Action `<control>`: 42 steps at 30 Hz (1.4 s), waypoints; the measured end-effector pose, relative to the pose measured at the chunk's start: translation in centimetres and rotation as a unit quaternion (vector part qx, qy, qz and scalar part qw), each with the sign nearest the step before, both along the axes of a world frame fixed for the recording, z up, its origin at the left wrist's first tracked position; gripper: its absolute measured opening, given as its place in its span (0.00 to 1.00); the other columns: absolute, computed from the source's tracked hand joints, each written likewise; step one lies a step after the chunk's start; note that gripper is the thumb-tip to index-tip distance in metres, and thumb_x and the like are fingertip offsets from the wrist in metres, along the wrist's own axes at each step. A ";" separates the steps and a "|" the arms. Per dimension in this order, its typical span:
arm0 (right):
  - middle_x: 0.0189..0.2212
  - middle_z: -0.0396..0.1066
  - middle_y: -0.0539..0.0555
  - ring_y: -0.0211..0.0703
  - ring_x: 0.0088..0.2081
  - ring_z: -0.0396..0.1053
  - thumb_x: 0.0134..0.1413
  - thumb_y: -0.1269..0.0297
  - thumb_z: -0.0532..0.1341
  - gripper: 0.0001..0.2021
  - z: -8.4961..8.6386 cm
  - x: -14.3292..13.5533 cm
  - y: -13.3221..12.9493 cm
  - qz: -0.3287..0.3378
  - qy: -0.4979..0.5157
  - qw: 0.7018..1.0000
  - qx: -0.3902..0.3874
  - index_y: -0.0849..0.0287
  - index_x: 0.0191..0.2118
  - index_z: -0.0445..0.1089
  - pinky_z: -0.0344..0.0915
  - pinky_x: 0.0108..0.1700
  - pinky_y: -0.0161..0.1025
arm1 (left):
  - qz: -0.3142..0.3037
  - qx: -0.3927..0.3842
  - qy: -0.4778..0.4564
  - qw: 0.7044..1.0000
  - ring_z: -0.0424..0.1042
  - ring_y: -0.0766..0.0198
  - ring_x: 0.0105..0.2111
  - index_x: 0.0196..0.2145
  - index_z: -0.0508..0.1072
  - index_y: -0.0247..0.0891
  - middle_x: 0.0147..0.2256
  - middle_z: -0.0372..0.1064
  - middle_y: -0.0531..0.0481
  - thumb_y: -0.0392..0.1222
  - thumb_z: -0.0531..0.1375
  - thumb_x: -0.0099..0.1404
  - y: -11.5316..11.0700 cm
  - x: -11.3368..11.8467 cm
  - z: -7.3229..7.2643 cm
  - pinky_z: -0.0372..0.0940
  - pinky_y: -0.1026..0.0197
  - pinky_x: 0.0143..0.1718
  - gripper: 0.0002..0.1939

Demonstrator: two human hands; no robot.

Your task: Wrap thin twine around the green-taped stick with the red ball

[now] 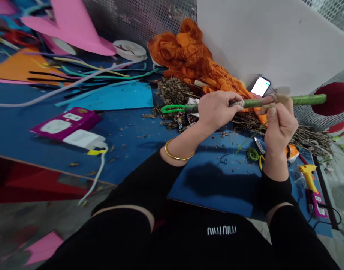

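Observation:
A long green-wrapped stick (308, 99) is held level above the blue table, with a bright green loop (173, 108) at its left end. My left hand (217, 112), a gold bangle at the wrist, is closed around the stick near the loop. Pale string or wire seems wound about it beside the left thumb. Farther along, my right hand (281, 122) grips the stick, its thumb and fingers bent; the fingertips are slightly blurred. Below the right hand lie a small coil of green cord (253, 154) and scissors (260, 148), partly hidden by the wrist.
Dried plant bits (174, 90) and orange cloth (189, 48) lie behind my hands, near a lit phone (261, 87). A yellow glue gun (308, 174) stands at the right edge. A purple packet (66, 122), a white charger (83, 139) and colored pipe cleaners (96, 73) are left.

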State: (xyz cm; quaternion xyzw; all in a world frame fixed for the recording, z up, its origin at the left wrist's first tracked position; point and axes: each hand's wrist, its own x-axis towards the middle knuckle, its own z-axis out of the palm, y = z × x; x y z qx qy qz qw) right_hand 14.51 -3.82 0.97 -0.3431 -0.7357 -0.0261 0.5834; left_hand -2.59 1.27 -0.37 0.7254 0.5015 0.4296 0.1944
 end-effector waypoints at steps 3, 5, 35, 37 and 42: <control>0.38 0.76 0.55 0.49 0.49 0.76 0.74 0.48 0.56 0.20 0.2 1.5 0.5 -0.032 -0.037 0.998 -0.029 0.49 0.36 0.79 0.75 0.58 0.52 | -0.004 -0.011 0.024 1.000 0.79 0.56 0.39 0.44 0.87 0.48 0.30 0.81 0.53 0.45 0.67 0.66 -0.2 0.1 0.2 0.67 0.58 0.41 0.11; 0.38 0.76 0.56 0.52 0.53 0.76 0.75 0.47 0.52 0.22 -0.2 2.0 1.1 -0.043 -0.055 0.996 -0.049 0.49 0.40 0.80 0.75 0.59 0.54 | -0.005 -0.014 0.039 0.999 0.79 0.56 0.39 0.44 0.87 0.48 0.31 0.81 0.53 0.45 0.67 0.65 -0.3 0.3 0.2 0.67 0.57 0.42 0.11; 0.40 0.77 0.54 0.46 0.45 0.72 0.67 0.40 0.62 0.20 -0.6 2.2 3.3 0.035 0.018 0.985 -0.171 0.49 0.36 0.81 0.72 0.55 0.48 | -0.047 0.115 0.100 0.987 0.79 0.52 0.44 0.52 0.84 0.50 0.45 0.84 0.49 0.39 0.63 0.66 -0.8 1.1 -1.3 0.67 0.54 0.45 0.18; 0.39 0.77 0.54 0.45 0.45 0.73 0.69 0.44 0.62 0.19 -0.7 2.3 3.3 0.039 0.012 0.985 -0.169 0.51 0.36 0.81 0.72 0.55 0.47 | -0.058 0.131 0.122 0.982 0.79 0.53 0.41 0.52 0.84 0.52 0.42 0.84 0.50 0.40 0.63 0.66 -0.8 1.0 -1.4 0.67 0.54 0.43 0.18; 0.36 0.76 0.52 0.42 0.44 0.74 0.67 0.49 0.65 0.15 -1.0 2.4 3.7 0.053 0.029 0.979 -0.196 0.53 0.33 0.80 0.73 0.55 0.45 | -0.068 0.153 0.174 0.971 0.77 0.53 0.37 0.50 0.86 0.51 0.37 0.82 0.47 0.41 0.61 0.68 -0.9 0.9 -1.3 0.65 0.53 0.39 0.17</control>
